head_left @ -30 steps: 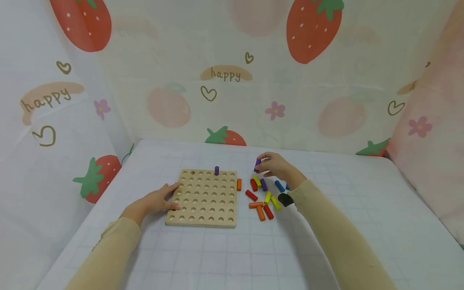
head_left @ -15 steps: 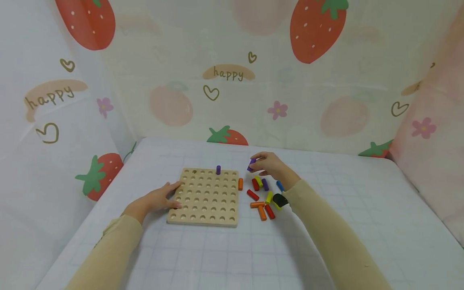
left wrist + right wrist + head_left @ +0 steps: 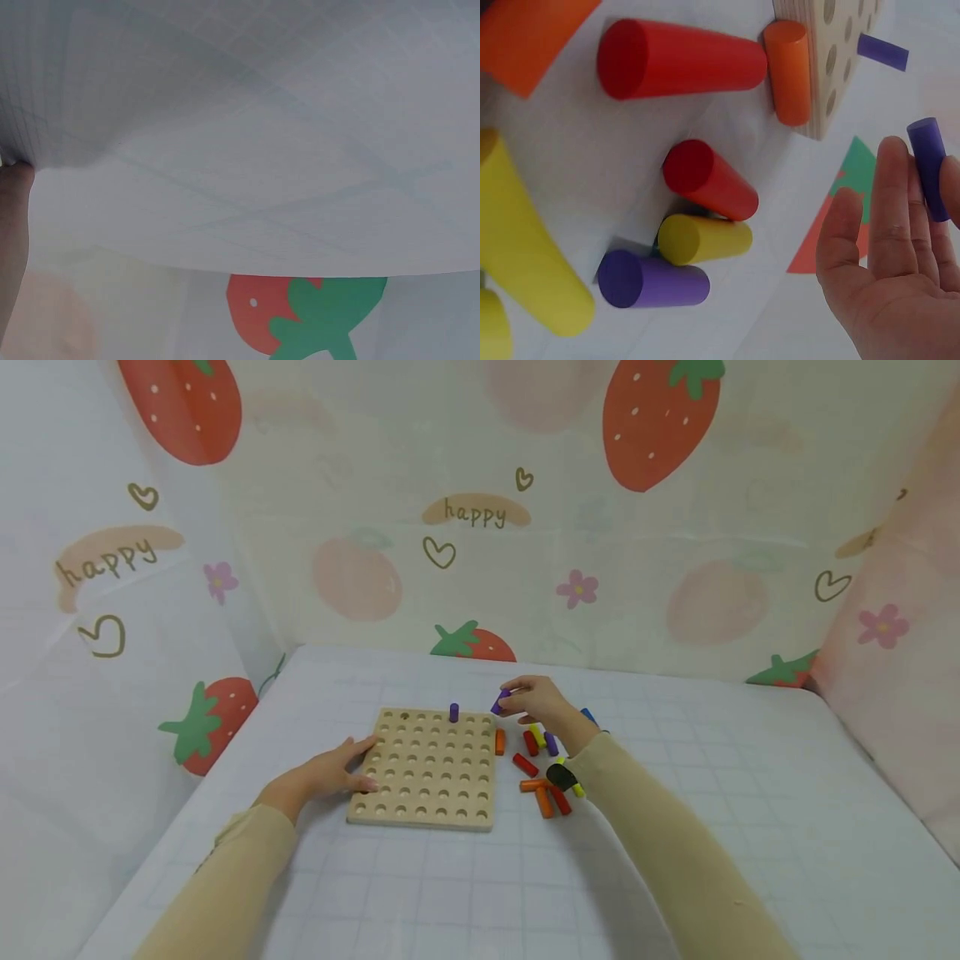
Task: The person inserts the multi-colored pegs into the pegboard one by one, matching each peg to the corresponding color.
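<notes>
A square wooden pegboard [image 3: 427, 767] with rows of round holes lies on the table. One purple peg [image 3: 453, 713] stands upright in its far row. My left hand [image 3: 330, 771] rests at the board's left edge, thumb over the near part and fingers along the side; in the left wrist view only a sliver of this hand [image 3: 13, 232] shows. My right hand [image 3: 542, 704] pinches a second purple peg [image 3: 929, 169] between thumb and fingers, tilted, just off the board's far right corner. Below that hand, a loose purple peg [image 3: 656, 280] lies beside a yellow peg [image 3: 705, 238].
Right of the board lie several loose pegs: a red peg [image 3: 525, 765], an orange peg [image 3: 543, 802] and others in yellow and blue. Another orange peg [image 3: 500, 742] lies against the board's right side. A strawberry-print cloth [image 3: 480, 577] hangs behind the table.
My right hand has moved left with the purple peg, from above the loose pegs to the board's far right corner. My left hand stays at the board's left edge.
</notes>
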`<state>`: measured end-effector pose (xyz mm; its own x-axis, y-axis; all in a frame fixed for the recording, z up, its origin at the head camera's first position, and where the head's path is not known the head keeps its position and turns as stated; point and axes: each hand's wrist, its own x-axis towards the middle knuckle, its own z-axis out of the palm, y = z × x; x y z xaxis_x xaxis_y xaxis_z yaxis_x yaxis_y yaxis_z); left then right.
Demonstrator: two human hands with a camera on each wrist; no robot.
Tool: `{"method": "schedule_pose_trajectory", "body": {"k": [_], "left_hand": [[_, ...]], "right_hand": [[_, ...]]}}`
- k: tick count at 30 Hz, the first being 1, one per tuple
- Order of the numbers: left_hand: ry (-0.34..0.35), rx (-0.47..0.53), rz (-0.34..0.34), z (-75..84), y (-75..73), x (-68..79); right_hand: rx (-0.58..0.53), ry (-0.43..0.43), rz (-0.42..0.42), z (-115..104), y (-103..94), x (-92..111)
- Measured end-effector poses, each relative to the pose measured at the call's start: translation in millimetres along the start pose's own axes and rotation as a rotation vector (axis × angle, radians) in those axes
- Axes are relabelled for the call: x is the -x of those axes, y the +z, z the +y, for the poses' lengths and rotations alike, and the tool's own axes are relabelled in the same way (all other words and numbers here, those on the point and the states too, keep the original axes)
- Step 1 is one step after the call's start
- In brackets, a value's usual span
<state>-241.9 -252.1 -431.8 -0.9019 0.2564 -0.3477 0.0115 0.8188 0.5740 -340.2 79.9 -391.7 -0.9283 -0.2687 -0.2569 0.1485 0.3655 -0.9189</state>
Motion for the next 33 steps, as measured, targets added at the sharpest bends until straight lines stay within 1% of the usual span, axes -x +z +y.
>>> {"method": "schedule_pose_trajectory", "body": {"k": [5, 12, 16, 27, 33], "left_hand": [[0.006, -0.010, 0.002, -0.8, -0.6, -0.6], [0.028, -0.012, 0.007, 0.2, -0.5, -1.4], [0.025, -0.011, 0.007, 0.4, -0.3, -0.5], [0.003, -0.011, 0.004, 0.9, -0.3, 2.5], [0.006, -0.014, 0.007, 1.6, -0.9, 4.5]], "right_hand": [[0.004, -0.012, 0.008, -2.2, 7.5, -1.8], [0.025, 0.031, 0.031, -3.7, 18.3, -7.4], [0.027, 0.042, 0.054, -2.8, 23.0, -11.2], [0.020, 0.032, 0.110, 0.2, 35.4, -13.0], [0.006, 0.052, 0.137, 1.1, 43.9, -17.8]]}}
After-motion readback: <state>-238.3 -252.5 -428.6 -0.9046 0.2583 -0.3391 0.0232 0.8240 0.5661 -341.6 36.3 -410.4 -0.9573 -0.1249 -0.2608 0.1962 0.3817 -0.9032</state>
